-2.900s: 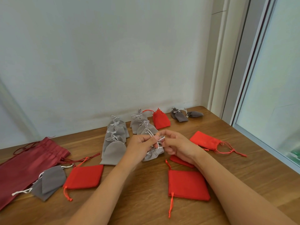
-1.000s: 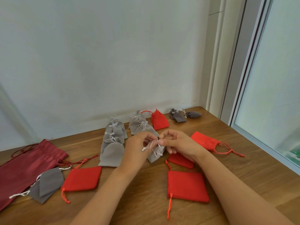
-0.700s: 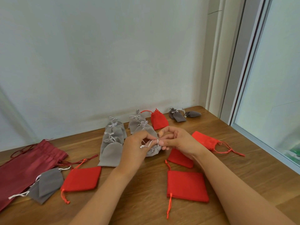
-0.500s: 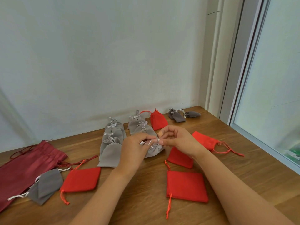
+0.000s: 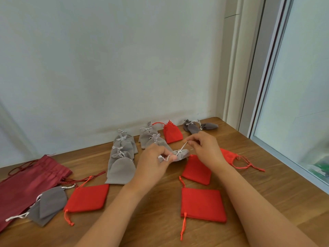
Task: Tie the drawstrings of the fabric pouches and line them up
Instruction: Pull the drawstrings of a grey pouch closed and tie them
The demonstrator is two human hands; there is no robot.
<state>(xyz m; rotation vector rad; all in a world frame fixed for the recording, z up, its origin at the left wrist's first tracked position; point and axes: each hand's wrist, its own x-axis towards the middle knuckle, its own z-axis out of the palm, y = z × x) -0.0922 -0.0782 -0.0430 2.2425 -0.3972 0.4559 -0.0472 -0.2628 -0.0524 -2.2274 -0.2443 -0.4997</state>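
**No legible writing in view**

Nothing can be read anywhere in the frame. The gray pouches (image 5: 122, 168) at centre, the red pouches (image 5: 203, 204) in the lower half, the dark red bag (image 5: 26, 182) at lower left, the wooden table (image 5: 160, 220) and the wall (image 5: 106, 68) carry no legible text, label, brand, number or sign.

Hands (image 5: 153, 163) on grey pouch (image 5: 181, 155) drawstrings (image 5: 183, 146)

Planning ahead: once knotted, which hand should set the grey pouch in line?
Probably left: both pinch the drawstring, but the left hand lies beside the grey row, the right hand farther.
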